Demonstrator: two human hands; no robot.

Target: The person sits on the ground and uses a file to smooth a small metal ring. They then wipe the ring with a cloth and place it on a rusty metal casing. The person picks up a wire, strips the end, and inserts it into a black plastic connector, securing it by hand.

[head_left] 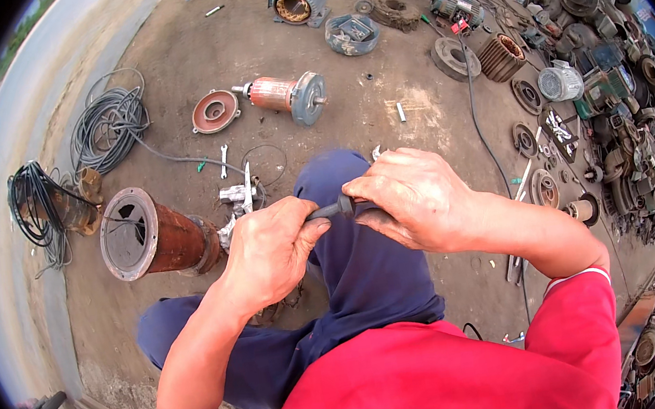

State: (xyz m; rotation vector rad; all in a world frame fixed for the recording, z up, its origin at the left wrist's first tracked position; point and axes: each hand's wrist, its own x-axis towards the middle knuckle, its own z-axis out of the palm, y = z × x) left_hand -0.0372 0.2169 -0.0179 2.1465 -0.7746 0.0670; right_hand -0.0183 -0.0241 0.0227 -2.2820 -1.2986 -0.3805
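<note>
Above my raised knee [348, 283], both hands grip a short dark grey rod-shaped piece with a wider collar [345, 206]. My left hand [268, 248] pinches its left end between thumb and fingers. The other end sits in the closed fingers of my right hand [420, 198], which hide part of it. Its exact kind I cannot make out. Just beyond my left hand lie some silvery metal parts [237, 193] on the ground. Left of that hand a rusty red motor housing [174, 242] lies on its side, its round flange facing left.
Ahead lie a red-and-grey motor rotor [275, 95], a red end cover [215, 111] and a spanner [224, 161]. Coiled grey cable [105, 133] rests at the left. A dark cable [475, 119] crosses the ground at right, before a large heap of motor parts [616, 115].
</note>
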